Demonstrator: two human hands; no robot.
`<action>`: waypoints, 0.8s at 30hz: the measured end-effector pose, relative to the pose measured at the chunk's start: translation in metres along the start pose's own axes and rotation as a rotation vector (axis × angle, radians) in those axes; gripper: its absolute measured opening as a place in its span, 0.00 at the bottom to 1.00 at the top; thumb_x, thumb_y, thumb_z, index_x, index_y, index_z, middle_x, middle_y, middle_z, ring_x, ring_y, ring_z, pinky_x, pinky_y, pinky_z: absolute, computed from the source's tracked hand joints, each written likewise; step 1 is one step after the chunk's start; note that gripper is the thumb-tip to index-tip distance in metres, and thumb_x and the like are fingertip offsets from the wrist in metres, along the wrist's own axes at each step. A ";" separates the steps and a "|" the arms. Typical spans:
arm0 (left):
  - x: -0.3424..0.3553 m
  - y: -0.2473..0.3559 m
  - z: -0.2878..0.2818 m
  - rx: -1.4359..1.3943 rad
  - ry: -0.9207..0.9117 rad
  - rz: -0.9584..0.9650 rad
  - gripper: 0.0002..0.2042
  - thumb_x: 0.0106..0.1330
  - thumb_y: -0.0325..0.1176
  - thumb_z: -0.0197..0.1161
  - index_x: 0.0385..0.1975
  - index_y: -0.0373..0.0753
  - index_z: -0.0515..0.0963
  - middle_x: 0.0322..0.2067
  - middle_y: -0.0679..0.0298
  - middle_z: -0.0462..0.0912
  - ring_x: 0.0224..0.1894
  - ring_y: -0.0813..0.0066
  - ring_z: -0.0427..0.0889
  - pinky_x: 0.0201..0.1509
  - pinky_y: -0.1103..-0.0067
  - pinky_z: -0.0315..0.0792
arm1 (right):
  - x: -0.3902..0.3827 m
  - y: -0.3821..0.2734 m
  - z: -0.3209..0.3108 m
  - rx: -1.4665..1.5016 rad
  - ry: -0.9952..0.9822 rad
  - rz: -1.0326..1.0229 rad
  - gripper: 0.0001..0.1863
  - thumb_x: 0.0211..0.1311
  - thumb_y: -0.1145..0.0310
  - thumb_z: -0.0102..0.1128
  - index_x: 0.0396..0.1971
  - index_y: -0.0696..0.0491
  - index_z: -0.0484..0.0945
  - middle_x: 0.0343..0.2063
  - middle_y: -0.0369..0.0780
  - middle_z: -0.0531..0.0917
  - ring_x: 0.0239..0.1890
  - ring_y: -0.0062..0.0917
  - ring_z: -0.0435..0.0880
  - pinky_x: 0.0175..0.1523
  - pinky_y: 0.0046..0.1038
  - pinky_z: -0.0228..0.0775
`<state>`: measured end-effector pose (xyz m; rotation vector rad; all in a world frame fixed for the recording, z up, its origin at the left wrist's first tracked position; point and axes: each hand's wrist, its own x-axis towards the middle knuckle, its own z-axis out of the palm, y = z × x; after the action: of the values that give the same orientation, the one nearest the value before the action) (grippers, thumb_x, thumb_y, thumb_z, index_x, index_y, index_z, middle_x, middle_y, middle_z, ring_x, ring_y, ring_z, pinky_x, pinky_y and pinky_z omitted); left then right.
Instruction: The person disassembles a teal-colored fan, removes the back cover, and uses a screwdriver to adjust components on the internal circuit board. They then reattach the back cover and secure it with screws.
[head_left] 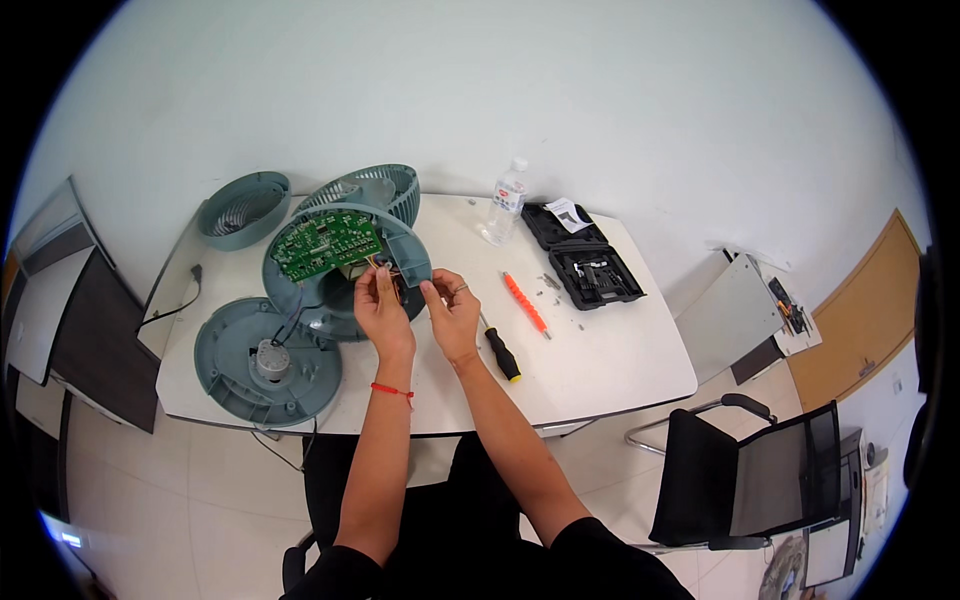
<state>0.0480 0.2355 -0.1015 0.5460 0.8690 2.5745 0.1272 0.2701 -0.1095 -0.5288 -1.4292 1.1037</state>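
A grey-green round plastic housing (pixel 408 245) stands open on the table in front of me. A green circuit board (pixel 328 246) leans out of it, tilted, with thin coloured wires at its lower right corner. My left hand (pixel 384 312) pinches some of these wires just below the board; their ends are too small to make out. At the housing's right edge, my right hand (pixel 453 318) grips the rim between thumb and fingers. A round grey-green base (pixel 225 365) with a silver motor (pixel 272 359) lies to the left, joined to the housing by dark wires.
Two grilled covers, one round (pixel 245 212) and one behind the housing (pixel 400 185), rest at the back. Rightward are a yellow-black screwdriver (pixel 503 357), an orange tool handle (pixel 525 304), loose metal bits, a water bottle (pixel 505 205) and an opened black bit case (pixel 598 277).
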 end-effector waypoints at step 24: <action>0.005 -0.005 -0.003 0.087 0.052 0.024 0.10 0.73 0.33 0.64 0.46 0.33 0.77 0.38 0.69 0.81 0.38 0.86 0.77 0.42 0.86 0.70 | 0.062 -0.044 -0.145 -0.769 0.202 -0.082 0.08 0.58 0.72 0.62 0.35 0.59 0.85 0.29 0.45 0.87 0.28 0.31 0.87 0.37 0.29 0.77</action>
<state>0.0436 0.2402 -0.1059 0.5189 1.0016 2.5926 0.2634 0.3475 -0.0616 -1.0754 -1.6517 0.3840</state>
